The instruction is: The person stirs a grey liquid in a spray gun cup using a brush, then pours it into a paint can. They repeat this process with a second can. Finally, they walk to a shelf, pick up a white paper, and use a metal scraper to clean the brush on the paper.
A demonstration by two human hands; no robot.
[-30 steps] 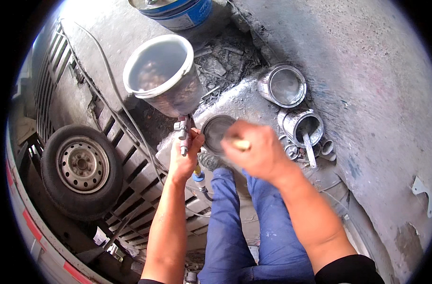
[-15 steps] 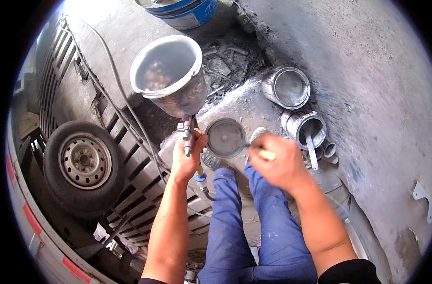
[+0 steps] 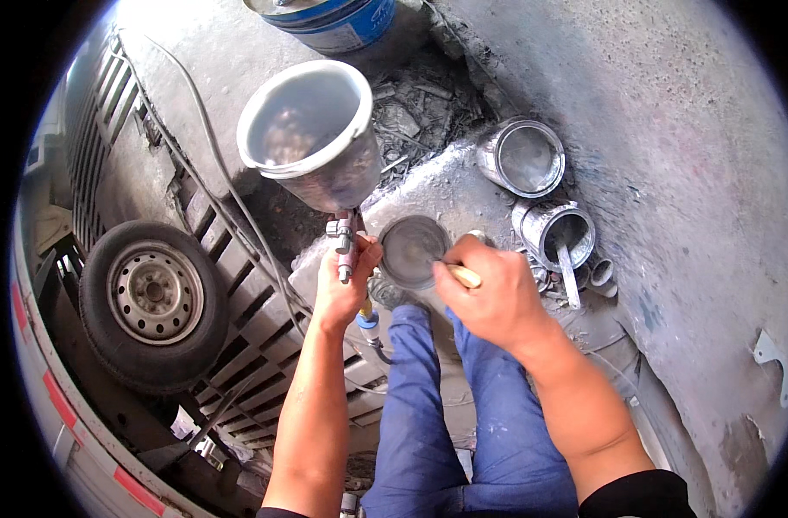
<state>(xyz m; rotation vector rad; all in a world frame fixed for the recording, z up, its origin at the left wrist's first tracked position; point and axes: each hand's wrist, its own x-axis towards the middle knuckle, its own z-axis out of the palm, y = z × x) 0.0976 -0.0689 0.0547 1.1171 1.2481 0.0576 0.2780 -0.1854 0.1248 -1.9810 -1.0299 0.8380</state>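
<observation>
My left hand (image 3: 346,285) is closed on a spray gun (image 3: 342,246) with a large translucent white-rimmed cup (image 3: 321,177) on top and a hose fitting (image 3: 368,326) below. A round dark-grey lid (image 3: 409,242) lies at the left hand's fingertips; I cannot tell whether they grip it. My right hand (image 3: 489,298) is closed on a tool with a pale yellow handle (image 3: 463,278), its tip over the lid's right part. The tool's working end is mostly hidden by my fingers.
Two open metal cans (image 3: 498,155) (image 3: 530,226) stand at right, one holding a stick (image 3: 568,281), with small cups (image 3: 601,276) nearby. A blue bucket (image 3: 342,33) is at top. A spare wheel (image 3: 152,306), slatted grating (image 3: 239,363), hoses (image 3: 200,112) and a rubble pit (image 3: 411,112) surround me.
My right hand moved right, uncovering the lid, then back slightly left and up over its edge. My left hand with the gun shifted slightly right in the picture.
</observation>
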